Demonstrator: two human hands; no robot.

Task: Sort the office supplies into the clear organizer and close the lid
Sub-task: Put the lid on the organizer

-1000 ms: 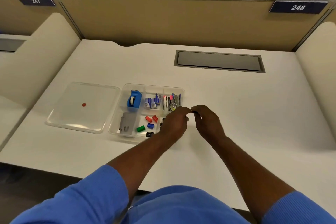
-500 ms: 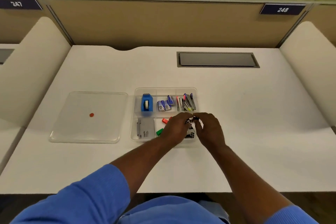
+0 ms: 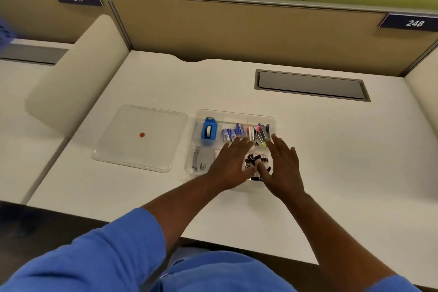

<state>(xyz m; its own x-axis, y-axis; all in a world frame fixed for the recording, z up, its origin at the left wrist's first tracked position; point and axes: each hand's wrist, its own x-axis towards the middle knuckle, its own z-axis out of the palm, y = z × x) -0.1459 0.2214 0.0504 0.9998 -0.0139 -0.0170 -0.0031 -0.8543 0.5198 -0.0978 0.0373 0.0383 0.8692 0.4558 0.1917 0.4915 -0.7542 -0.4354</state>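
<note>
The clear organizer (image 3: 235,115) sits on the white desk with its compartments filled. It holds a blue tape dispenser (image 3: 209,131), small staple boxes (image 3: 231,134), highlighters and staplers (image 3: 259,134), a grey pad (image 3: 204,158) and black binder clips (image 3: 254,161). My left hand (image 3: 233,163) and my right hand (image 3: 283,163) hover flat over the near right compartment, fingers spread, on either side of the clips. Neither holds anything. The clear lid (image 3: 142,137) lies flat to the organizer's left, with a small red item (image 3: 141,135) on it.
A grey cable hatch (image 3: 311,85) is set into the desk at the back right. Beige dividers (image 3: 71,78) flank the desk, and a tan partition stands behind it. The desk's front edge lies under my forearms.
Both hands were pinched together over the near right compartment; now they have opened flat with fingers spread apart. Black binder clips show between them. The camera view shifted.
</note>
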